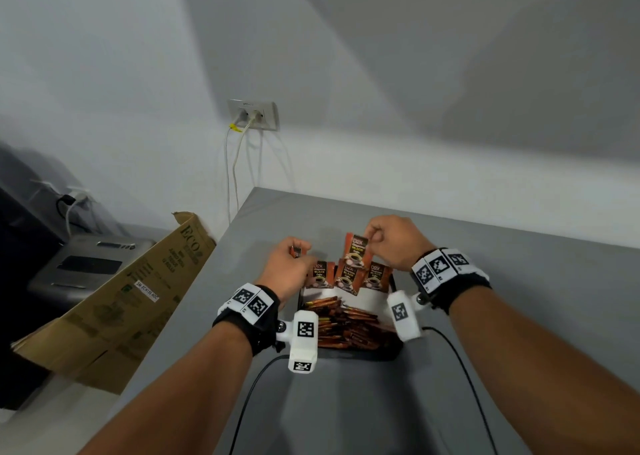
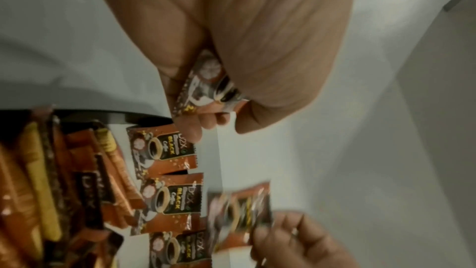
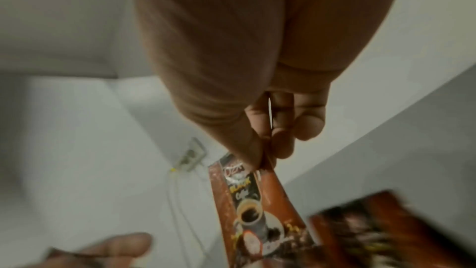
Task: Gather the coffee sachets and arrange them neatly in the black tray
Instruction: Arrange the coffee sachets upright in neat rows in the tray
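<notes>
A black tray [image 1: 394,352] sits on the grey table, filled with orange stick sachets [image 1: 346,323] in front and three brown coffee sachets [image 1: 346,276] standing in a row behind. My right hand [image 1: 388,243] pinches the top of another brown coffee sachet [image 1: 356,250] [image 3: 255,207] and holds it upright above that row. My left hand [image 1: 291,264] [image 2: 206,99] grips a further coffee sachet [image 2: 208,83] just left of the row; its top shows between the fingers [image 1: 297,252].
An open cardboard box [image 1: 131,302] leans against the table's left edge. Beyond it stands a grey appliance [image 1: 90,264]. A wall socket [image 1: 254,115] with cables hangs behind the table. Black cables [image 1: 460,361] trail across the table towards me.
</notes>
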A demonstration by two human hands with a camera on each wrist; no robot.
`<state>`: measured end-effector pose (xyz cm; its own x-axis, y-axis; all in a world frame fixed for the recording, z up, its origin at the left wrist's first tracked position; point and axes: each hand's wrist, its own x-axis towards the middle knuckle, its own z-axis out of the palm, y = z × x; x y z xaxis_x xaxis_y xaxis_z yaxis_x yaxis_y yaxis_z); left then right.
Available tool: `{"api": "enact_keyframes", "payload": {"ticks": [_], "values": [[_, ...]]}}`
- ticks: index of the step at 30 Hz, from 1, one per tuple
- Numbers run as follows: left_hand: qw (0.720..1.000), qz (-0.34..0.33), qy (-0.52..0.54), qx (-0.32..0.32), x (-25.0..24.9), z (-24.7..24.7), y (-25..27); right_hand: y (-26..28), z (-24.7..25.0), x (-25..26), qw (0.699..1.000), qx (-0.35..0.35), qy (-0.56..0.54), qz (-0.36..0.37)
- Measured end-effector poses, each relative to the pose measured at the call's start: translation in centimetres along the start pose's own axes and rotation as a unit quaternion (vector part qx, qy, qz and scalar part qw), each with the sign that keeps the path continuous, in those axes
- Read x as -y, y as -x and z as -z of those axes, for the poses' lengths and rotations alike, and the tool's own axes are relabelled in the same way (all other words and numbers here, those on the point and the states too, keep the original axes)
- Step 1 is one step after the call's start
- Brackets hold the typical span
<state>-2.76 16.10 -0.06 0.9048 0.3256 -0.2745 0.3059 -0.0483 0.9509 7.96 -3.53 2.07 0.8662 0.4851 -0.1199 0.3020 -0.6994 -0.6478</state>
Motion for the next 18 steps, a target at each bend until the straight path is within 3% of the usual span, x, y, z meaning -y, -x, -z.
{"api": "enact_keyframes", "payload": {"ticks": [5,18], "values": [[0.999,0.017,-0.027,0.000,0.8,0.4,0.2,0.8,-1.9,-3.8,0.994,0.030,0.087,-0.054],[0.997,0.010,-0.080,0.004,1.5,1.1,0.3,0.5,-4.5,-5.7,0.990,-0.053,0.101,-0.087]]}}
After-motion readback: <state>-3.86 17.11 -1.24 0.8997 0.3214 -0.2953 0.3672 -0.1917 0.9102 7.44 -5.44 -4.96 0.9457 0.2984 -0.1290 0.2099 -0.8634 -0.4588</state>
